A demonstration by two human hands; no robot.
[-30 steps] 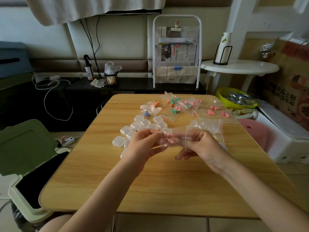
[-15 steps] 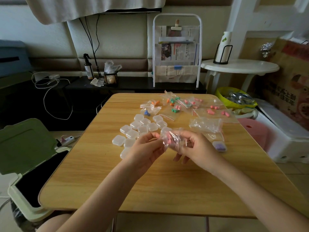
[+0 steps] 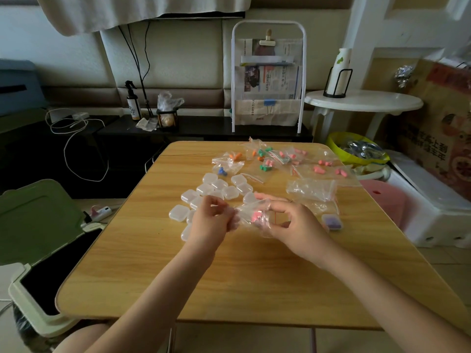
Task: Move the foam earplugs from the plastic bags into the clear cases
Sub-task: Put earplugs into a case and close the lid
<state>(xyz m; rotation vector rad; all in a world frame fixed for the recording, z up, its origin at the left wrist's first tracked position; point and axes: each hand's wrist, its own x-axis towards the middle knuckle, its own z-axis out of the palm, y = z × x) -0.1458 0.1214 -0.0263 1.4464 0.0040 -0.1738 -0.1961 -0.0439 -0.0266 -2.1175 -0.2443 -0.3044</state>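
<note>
Between the left hand and right hand, both pinching it above the worktop, a plastic bag holds pink earplugs; opening it calls for gentle, even pulls, clear cases just beyond.

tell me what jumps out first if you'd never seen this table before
First, the two hands at the table's middle: the left hand and right hand both pinch a small clear plastic bag with pink earplugs inside. Just behind them sits a cluster of empty clear cases. At the far edge of the wooden table, more bags hold bright orange, green, blue and pink earplugs.
</note>
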